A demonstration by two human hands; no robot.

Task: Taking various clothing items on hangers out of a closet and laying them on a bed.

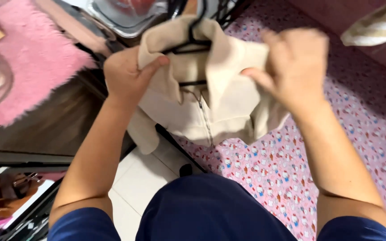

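Note:
A beige zip-up jacket (215, 102) with a wide collar hangs on a black hanger (192, 41) in front of me. My left hand (128, 73) grips the jacket's left shoulder, thumb over the collar. My right hand (293, 67) pinches the fabric at the right shoulder. The zipper runs down the middle of the jacket and the lower hem hangs free above the floor.
A bed with a pink patterned sheet (358, 134) lies to the right. A fluffy pink rug (32, 67) covers a surface at the left. A black metal rack (228, 11) stands behind the jacket. White floor tiles (144, 178) show below.

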